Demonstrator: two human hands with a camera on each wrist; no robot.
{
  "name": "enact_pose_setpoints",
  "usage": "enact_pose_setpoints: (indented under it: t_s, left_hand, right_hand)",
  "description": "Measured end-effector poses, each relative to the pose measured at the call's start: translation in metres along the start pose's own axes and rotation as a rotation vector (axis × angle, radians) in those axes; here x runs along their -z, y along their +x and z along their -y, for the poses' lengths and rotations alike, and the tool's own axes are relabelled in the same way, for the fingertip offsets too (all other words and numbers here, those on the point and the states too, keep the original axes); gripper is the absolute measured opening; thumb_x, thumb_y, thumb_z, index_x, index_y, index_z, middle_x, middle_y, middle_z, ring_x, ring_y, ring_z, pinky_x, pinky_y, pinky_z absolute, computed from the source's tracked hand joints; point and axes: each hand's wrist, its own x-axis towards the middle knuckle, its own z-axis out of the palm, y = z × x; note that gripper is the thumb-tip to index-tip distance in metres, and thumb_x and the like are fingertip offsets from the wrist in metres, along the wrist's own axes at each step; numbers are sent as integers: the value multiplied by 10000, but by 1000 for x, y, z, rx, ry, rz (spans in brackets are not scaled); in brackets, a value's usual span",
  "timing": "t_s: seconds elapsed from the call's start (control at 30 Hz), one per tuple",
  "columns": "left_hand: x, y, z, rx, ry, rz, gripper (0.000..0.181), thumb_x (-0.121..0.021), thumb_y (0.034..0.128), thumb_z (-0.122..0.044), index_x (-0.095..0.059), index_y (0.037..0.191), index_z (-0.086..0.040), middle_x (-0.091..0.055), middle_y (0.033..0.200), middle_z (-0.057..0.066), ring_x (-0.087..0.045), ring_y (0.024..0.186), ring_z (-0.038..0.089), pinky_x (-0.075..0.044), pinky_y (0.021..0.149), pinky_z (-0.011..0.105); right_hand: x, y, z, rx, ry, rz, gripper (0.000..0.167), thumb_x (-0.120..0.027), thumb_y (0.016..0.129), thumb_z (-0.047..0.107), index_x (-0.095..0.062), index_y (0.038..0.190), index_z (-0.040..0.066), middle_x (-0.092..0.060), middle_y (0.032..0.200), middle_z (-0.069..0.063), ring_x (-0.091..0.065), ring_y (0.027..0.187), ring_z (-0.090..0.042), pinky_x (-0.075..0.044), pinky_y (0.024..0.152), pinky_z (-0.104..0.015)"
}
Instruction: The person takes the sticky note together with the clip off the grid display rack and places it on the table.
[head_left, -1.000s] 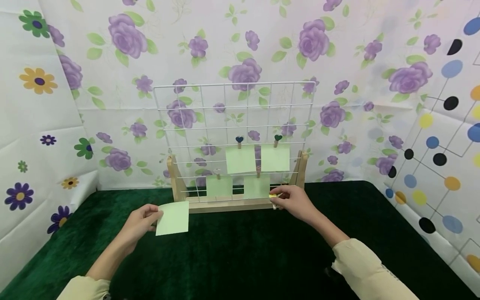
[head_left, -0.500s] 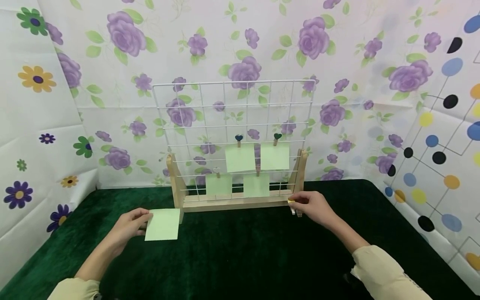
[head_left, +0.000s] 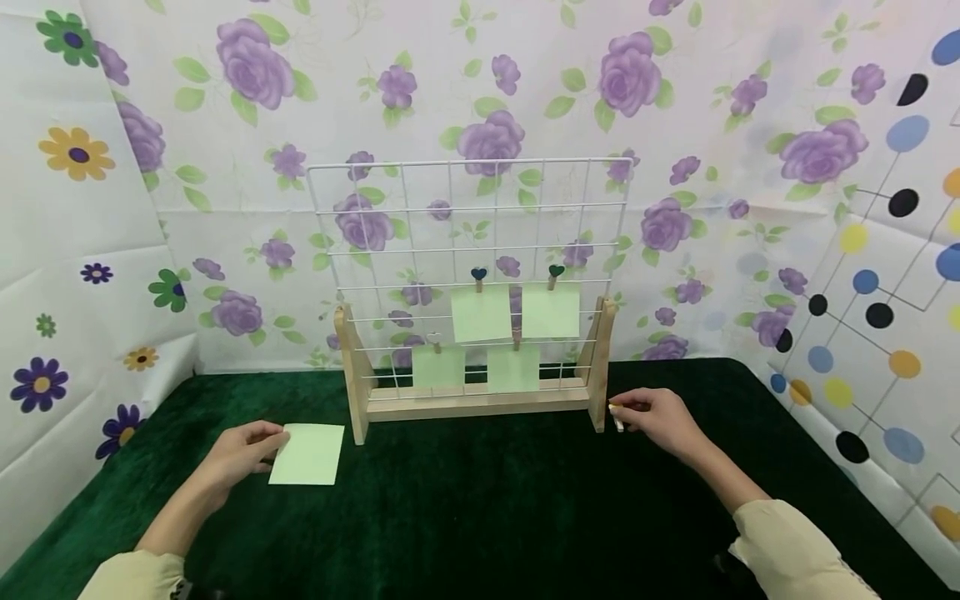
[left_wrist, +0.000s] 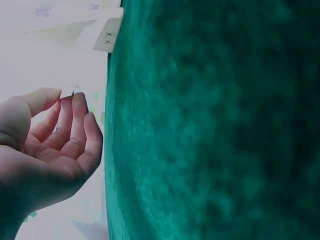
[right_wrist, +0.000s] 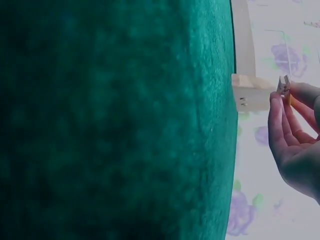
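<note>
Between thumb and fingers my left hand (head_left: pixel 238 457) pinches a pale green square paper (head_left: pixel 307 455) by its left edge, in front of the rack's left foot. My right hand (head_left: pixel 663 423) pinches a small clothespin (right_wrist: pixel 283 86) with a bit of yellow on it, just right of the rack's right foot. A white wire grid (head_left: pixel 450 205) stands upright in a wooden base (head_left: pixel 480 404). On it hang several green papers: an upper left one (head_left: pixel 480 315), an upper right one (head_left: pixel 551 312), and two lower ones. Small clothespins, two with dark hearts (head_left: pixel 556 272), hold them.
Dark green plush cloth (head_left: pixel 465 517) covers the table. Behind the rack hangs a white sheet with purple roses (head_left: pixel 630 75). Patterned sheets close off both sides, a flowered one at left (head_left: pixel 67 275) and a dotted one at right (head_left: pixel 900 333).
My left hand has moved left and slightly down with the paper. My right hand has moved right with the clothespin, from the rack's base to beyond its right foot.
</note>
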Motion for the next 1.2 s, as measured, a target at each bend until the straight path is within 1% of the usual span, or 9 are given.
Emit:
enact_pose_setpoints:
  t_s: [0.1,0.2,0.3,0.43,0.5,0.57,0.67,0.83,1.2]
  left_hand:
    - [2,1,4,16,29,8,489,-484,1018,-303,-491,1248,129,-590,1138,228,-598,964,287,-535,771,409]
    - [5,2,6,41,54,22,483,-488,1015,-300,-496,1240,127,-588,1129,233,-603,941,284,-532,773,421]
    - [9,5,8,63,73,36,476,-507,1005,-301,-501,1227,121,-586,1120,239,-605,940,293,-530,766,424]
    - [12,8,9,72,112,45,462,-548,983,-294,-511,1196,114,-606,1077,226,-615,918,276,-526,725,401]
    - [12,9,9,74,128,50,451,-560,976,-281,-513,1188,115,-619,1052,216,-621,892,258,-523,710,391]
    - [12,9,9,78,142,54,443,-561,974,-270,-516,1177,121,-619,1036,215,-623,873,249,-525,702,394]
    - [11,11,8,92,172,47,416,-564,970,-254,-534,1145,122,-620,1009,211,-625,826,229,-526,686,392]
    - [10,9,5,105,208,30,373,-570,954,-227,-557,1097,117,-619,970,201,-618,767,202,-518,652,370]
    - [11,9,7,97,214,4,385,-547,971,-238,-560,1104,123,-604,970,212,-614,772,213,-521,645,365]
  right_hand:
    - [2,0,-3,-17,-16,11,276,-661,931,191,-688,1106,-22,-690,971,-98,-648,760,-192,-549,678,-382]
    - [4,1,-7,-39,-5,40,294,-663,929,194,-680,1111,-36,-685,980,-98,-642,783,-196,-552,685,-370]
    - [7,0,-12,-98,65,80,331,-661,930,210,-662,1145,-42,-664,1049,-114,-633,847,-199,-557,711,-357]
    - [9,0,-20,-206,191,112,353,-667,925,207,-646,1178,-37,-633,1125,-136,-618,910,-207,-557,739,-351]
    - [10,0,-24,-223,204,129,349,-669,922,202,-647,1173,-40,-629,1134,-144,-618,907,-208,-557,741,-352]
    - [9,0,-26,-234,200,145,333,-679,915,201,-661,1154,-30,-632,1121,-137,-619,892,-205,-556,740,-349]
    - [8,-1,-26,-223,164,166,312,-682,913,204,-674,1131,-19,-636,1098,-122,-619,878,-201,-554,742,-349]
    - [6,-2,-23,-211,135,174,284,-675,918,185,-679,1114,-20,-646,1043,-99,-617,870,-198,-553,741,-354]
    - [5,-1,-25,-202,103,177,297,-677,911,180,-665,1132,-19,-632,1043,-95,-611,857,-193,-549,738,-353]
